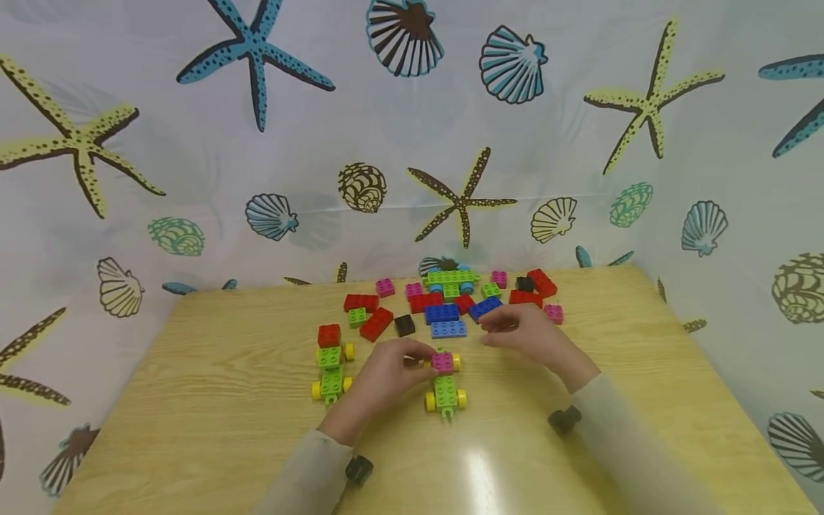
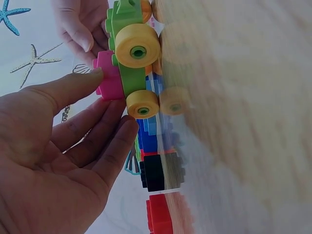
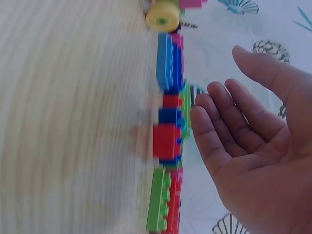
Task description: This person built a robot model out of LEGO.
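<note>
- The pink brick (image 1: 443, 363), seated on the far end of a green car (image 1: 445, 393) with yellow wheels, is pinched at its side by the thumb and forefinger of the left hand (image 1: 386, 375); the other fingers are held near the wheel.
- The right hand (image 1: 524, 329) is held raised beside the scattered bricks, its fingers loosely curved and nothing gripped.
- To the left, a second green car (image 1: 331, 385) is topped by a red block (image 1: 329, 335) at its far end.
- Beyond the held car, the way is crossed by a light blue brick (image 1: 448, 329), backed by a dark blue brick (image 1: 441, 313).
- A black brick (image 1: 404, 325) is placed left of these.
- Farther back, a green base with blue wheels (image 1: 452, 277) is seen near the patterned cloth (image 1: 309, 143).
</note>
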The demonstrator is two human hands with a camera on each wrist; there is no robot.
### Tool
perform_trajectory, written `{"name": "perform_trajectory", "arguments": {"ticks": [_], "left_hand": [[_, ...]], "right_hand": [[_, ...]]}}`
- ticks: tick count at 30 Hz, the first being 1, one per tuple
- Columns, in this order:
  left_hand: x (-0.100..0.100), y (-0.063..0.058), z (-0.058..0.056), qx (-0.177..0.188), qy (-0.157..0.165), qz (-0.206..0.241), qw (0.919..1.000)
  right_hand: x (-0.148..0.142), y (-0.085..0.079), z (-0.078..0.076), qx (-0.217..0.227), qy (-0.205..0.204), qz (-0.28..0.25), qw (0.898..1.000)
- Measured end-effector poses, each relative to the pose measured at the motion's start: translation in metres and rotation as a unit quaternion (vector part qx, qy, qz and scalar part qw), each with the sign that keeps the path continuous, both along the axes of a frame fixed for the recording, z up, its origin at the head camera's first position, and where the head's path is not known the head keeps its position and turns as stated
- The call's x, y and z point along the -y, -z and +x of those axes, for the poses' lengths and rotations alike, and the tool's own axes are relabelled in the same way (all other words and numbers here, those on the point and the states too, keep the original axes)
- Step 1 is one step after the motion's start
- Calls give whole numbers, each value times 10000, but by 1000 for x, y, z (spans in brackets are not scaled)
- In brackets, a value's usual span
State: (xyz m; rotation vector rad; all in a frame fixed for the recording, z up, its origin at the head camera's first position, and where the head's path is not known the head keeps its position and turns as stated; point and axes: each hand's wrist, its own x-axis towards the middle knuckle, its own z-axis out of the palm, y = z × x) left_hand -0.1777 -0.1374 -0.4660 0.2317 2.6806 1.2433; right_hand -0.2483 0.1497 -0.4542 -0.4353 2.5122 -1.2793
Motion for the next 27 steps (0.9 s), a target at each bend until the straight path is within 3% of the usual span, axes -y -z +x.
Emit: {"name": "perform_trajectory", "arguments": {"ticks": [5,12,27], "left_hand": [[-1,-1,0,49,-14,-7,10000],[-1,-1,0,53,-16,-2,10000],[0,-2,-3,138,50,27,9999]], "right_hand": [[-28,2,-11,-71,393,343,9986],[-52,6,-15,14,873,658,9940],[-50,-2,-12,54,953,805,9922]]}}
